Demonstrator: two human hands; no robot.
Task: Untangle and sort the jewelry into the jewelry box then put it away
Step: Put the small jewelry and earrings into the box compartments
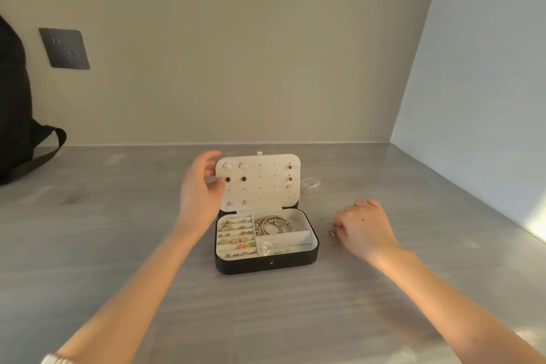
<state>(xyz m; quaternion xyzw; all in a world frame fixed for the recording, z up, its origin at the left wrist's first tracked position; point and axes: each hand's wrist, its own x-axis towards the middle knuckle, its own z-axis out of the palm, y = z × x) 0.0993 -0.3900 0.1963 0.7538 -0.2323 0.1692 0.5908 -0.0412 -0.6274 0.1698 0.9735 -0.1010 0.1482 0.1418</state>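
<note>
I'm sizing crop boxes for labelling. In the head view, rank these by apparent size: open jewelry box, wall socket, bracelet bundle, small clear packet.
1. jewelry box, lid included
2. wall socket, though it sits farther from the camera
3. bracelet bundle
4. clear packet

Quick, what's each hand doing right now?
Left hand: holds the box lid by its left edge.
Right hand: curled; whether it holds anything cannot be told.

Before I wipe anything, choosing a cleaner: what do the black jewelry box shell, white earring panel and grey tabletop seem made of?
Black jewelry box shell: likely faux leather, matte. White earring panel: seemingly velvety fabric, no glare. Grey tabletop: perhaps laminate, streaked, soft sheen.
</note>
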